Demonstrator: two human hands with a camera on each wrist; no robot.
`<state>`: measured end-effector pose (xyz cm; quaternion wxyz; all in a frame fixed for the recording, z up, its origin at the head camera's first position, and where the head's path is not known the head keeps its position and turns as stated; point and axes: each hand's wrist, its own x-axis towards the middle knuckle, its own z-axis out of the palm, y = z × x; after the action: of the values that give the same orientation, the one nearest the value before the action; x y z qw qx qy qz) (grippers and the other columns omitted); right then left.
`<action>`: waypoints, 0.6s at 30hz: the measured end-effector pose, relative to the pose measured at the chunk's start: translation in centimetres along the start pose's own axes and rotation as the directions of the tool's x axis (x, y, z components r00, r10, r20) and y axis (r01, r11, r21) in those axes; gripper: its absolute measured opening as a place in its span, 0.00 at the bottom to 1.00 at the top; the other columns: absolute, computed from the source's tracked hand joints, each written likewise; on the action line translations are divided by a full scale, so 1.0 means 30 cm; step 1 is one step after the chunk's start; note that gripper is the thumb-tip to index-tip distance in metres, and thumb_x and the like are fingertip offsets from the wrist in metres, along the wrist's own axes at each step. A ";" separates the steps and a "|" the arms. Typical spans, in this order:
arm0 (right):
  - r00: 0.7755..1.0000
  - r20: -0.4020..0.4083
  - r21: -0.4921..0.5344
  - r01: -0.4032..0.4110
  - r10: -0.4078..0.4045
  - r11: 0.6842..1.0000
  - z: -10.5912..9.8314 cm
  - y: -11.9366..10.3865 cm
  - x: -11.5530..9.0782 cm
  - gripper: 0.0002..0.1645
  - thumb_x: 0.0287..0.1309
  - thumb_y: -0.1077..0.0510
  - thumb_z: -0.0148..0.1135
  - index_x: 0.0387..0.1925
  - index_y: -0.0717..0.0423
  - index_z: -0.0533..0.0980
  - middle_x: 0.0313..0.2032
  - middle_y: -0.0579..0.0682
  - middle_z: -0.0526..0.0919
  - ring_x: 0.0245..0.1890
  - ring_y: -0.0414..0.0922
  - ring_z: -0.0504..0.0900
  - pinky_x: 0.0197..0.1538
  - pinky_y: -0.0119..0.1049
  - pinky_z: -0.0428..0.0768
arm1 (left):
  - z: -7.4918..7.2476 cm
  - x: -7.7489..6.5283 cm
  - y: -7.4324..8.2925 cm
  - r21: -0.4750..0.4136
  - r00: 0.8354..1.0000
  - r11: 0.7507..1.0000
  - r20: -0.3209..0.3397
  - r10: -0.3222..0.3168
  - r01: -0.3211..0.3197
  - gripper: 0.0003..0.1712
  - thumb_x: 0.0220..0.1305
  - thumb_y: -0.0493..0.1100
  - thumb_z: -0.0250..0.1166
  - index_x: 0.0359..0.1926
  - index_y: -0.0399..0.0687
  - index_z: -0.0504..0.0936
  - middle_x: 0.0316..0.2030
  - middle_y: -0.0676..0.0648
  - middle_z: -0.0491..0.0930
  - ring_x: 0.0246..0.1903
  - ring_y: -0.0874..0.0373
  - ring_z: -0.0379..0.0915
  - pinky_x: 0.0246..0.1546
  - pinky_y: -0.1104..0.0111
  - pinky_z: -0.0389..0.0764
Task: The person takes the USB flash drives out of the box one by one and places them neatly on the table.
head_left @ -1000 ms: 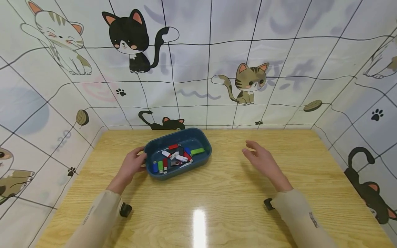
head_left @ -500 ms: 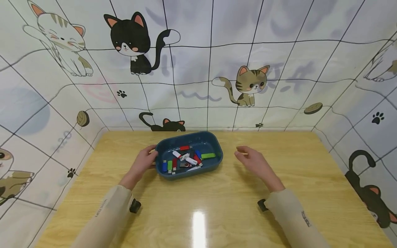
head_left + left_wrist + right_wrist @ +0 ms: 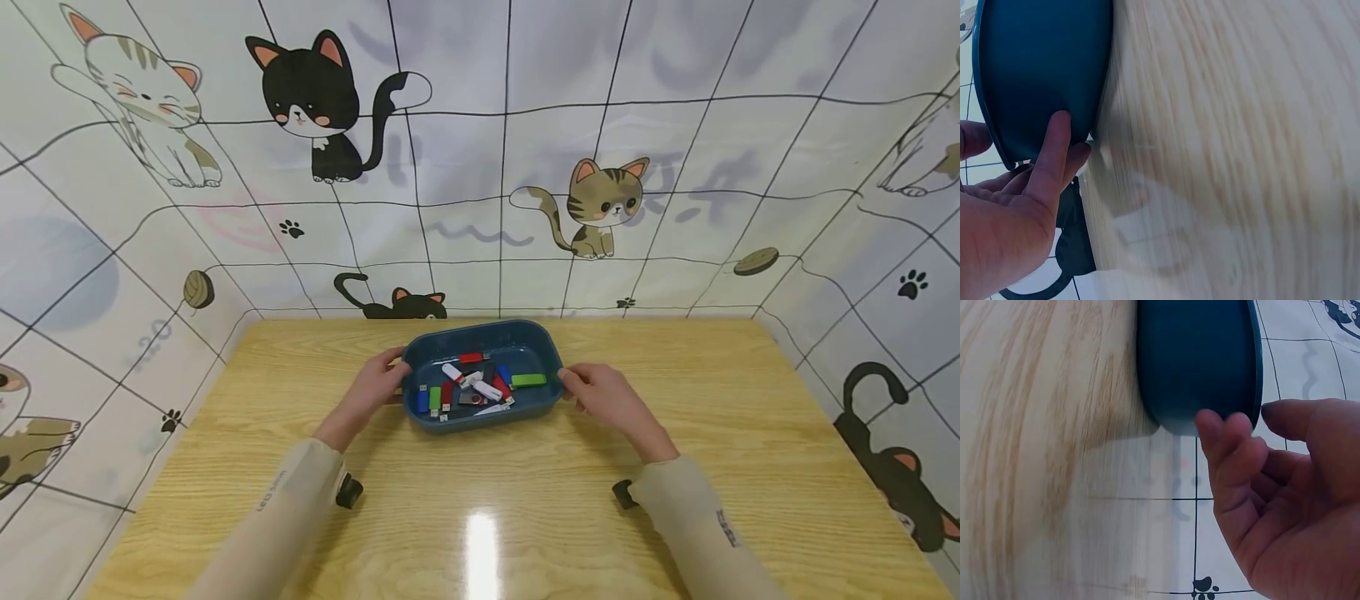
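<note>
USB sticks (image 3: 487, 390) lie in a tray (image 3: 531, 354) on the table (image 3: 480, 475) before the wall (image 3: 465, 150), between left grip (image 3: 373, 385) and right grip (image 3: 606, 394).

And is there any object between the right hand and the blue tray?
Nothing visible does stand between. The right hand is at the blue tray's right end, thumb at the rim, fingertips at the outer wall.

White walls (image 3: 457, 154), grid-lined, printed with cartoon cats (image 3: 311, 87); wood-grain table (image 3: 408, 517), bright glare (image 3: 482, 554).
</note>
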<state>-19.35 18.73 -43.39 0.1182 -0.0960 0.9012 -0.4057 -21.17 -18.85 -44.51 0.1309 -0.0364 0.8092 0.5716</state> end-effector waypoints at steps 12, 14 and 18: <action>0.999 -0.011 0.003 -0.040 0.040 0.999 -0.011 0.011 -0.012 0.18 0.74 0.55 0.55 0.35 0.64 0.82 0.24 0.50 0.82 0.25 0.45 0.81 0.32 0.38 0.80 | 0.034 0.002 -0.014 -0.071 0.999 0.997 -0.028 0.025 -0.027 0.32 0.80 0.46 0.52 0.76 0.33 0.62 0.68 0.28 0.70 0.62 0.36 0.75 0.55 0.52 0.83; 0.998 0.012 0.041 -0.068 0.067 0.997 -0.017 0.017 -0.017 0.17 0.72 0.56 0.56 0.39 0.66 0.82 0.27 0.51 0.84 0.28 0.46 0.84 0.34 0.38 0.84 | 0.037 -0.001 -0.019 -0.086 0.999 0.996 -0.039 0.031 -0.034 0.31 0.80 0.48 0.51 0.75 0.34 0.64 0.68 0.29 0.71 0.63 0.36 0.75 0.57 0.52 0.82; 0.993 0.038 0.093 -0.113 0.110 0.989 -0.029 0.032 -0.026 0.17 0.70 0.56 0.56 0.43 0.69 0.81 0.29 0.54 0.85 0.30 0.48 0.86 0.38 0.40 0.88 | 0.044 -0.010 -0.023 -0.087 0.997 0.993 -0.033 0.071 -0.074 0.28 0.81 0.48 0.51 0.72 0.35 0.69 0.67 0.32 0.73 0.62 0.38 0.76 0.58 0.50 0.81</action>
<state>-18.95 20.18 -43.45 0.1601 -0.0466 0.8828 -0.4392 -20.52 -17.88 -45.50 0.0962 -0.0213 0.7858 0.6106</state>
